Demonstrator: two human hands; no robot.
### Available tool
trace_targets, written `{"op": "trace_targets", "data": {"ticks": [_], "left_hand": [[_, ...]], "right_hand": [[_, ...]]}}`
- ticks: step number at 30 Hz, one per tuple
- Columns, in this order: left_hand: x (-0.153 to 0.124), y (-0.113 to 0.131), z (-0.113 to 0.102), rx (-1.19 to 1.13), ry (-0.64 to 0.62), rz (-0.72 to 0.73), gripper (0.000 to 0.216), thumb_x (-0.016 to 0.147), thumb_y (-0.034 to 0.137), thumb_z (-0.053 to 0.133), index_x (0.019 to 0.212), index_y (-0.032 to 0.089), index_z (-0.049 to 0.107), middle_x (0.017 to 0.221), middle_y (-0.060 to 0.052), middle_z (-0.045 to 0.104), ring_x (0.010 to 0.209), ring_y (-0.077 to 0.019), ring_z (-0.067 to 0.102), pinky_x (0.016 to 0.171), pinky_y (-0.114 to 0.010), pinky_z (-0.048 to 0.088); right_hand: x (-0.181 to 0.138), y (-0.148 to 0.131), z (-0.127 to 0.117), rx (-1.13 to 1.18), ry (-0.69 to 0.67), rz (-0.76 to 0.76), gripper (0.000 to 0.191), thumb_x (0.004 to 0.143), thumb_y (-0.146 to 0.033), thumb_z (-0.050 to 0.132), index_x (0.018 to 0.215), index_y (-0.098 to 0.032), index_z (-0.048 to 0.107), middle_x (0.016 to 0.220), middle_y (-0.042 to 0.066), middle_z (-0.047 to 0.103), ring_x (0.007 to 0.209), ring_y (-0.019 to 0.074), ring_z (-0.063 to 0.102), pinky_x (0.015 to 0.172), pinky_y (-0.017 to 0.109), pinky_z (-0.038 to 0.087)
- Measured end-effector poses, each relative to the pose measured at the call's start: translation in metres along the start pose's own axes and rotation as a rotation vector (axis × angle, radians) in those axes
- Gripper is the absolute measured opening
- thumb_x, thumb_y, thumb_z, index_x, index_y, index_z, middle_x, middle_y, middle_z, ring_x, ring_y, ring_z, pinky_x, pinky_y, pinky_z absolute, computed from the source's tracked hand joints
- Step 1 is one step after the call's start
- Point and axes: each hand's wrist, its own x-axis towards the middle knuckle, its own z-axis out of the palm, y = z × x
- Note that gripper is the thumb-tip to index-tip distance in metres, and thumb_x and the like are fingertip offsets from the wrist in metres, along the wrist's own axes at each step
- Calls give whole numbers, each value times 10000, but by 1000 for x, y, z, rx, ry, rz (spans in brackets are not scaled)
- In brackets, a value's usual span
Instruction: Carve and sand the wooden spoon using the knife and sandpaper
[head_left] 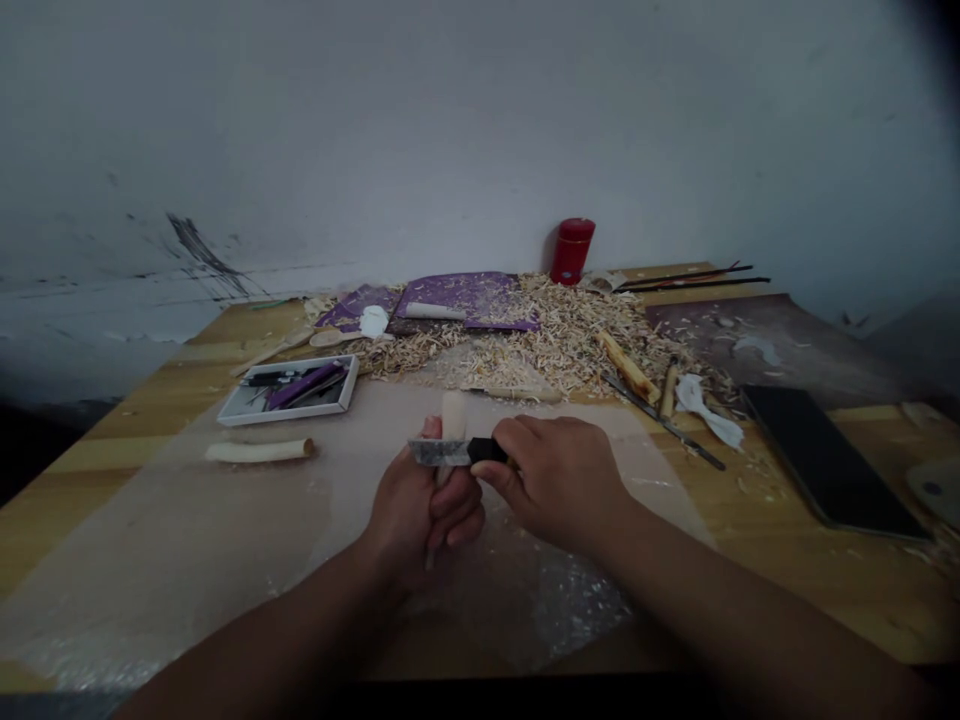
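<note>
My left hand is closed around a pale carved piece of wood. Its wide end points up past my fingers, and a thin stem shows below my fist. A carving knife with a black handle is gripped in my right hand. The blade lies crosswise over the wood, just under the wide end, near my left thumb. Whether its edge is cutting into the wood cannot be made out. Both hands are above the translucent plastic sheet on the wooden table.
A white tray of tools and a peeled stick lie left. Wood shavings heap along the back around purple sheets and a red canister. Right are a long metal file, crumpled tissue and a dark tablet.
</note>
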Motion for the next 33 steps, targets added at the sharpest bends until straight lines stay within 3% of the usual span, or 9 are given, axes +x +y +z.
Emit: {"op": "trace_targets", "data": {"ticks": [9,11,13,15,17,21,26,31,33], "left_hand": [[-4,2,5,3,32,-26,537,834,442,280,377,162,310,283,73,184,224,-24,140,256,-153,210],[-7,3,4,-19,-6,41,476,842,414,283,449,161,376,296,80,203,227,-29,117,248,-150,199],[-9,3,3,-39,-58,101,405,852,389,266,570,169,458,305,89,219,228,-36,95,240,-147,194],[-8,4,1,-27,-93,81,362,859,370,253,684,175,503,311,96,230,227,-37,89,242,-146,215],[-3,5,-2,-17,-136,11,362,864,366,237,750,171,521,313,97,235,224,-38,99,256,-154,265],[6,7,-8,-82,-244,-44,418,857,426,181,797,186,519,330,97,264,219,-34,94,279,-161,322],[6,5,-12,-57,-341,-73,411,862,415,145,857,204,497,334,96,307,202,-38,106,257,-158,319],[4,2,-12,-28,-401,-126,417,863,413,130,923,207,488,329,98,317,197,-38,118,257,-157,333],[5,-1,-12,-8,-424,-156,426,859,422,128,941,208,488,326,94,332,192,-39,132,248,-156,329]], "right_hand": [[1,9,0,-25,-18,-19,379,822,-502,282,773,-200,507,691,22,581,586,152,484,518,246,185],[4,32,-6,-37,-12,90,360,823,-475,291,764,-205,522,678,28,579,586,154,484,512,245,196],[5,60,-15,-70,65,425,380,817,-476,286,715,-199,525,556,19,532,482,138,433,473,238,175],[5,79,-21,-99,190,569,387,823,-478,263,742,-201,521,575,21,526,512,148,444,463,235,172],[5,80,-21,-30,152,490,398,823,-498,252,753,-204,510,580,12,525,518,145,449,459,230,173],[5,53,-8,132,49,259,390,830,-494,260,712,-195,481,557,-11,492,521,124,446,471,220,193],[6,41,7,365,-11,203,351,827,-469,309,713,-188,487,566,-29,453,541,107,432,501,212,252],[5,40,2,879,-45,157,269,789,-390,449,966,-194,498,717,-25,472,625,95,433,562,207,329],[5,36,-2,1054,-91,133,356,739,-326,537,1065,-204,461,720,-35,447,630,88,419,571,201,341]]}}
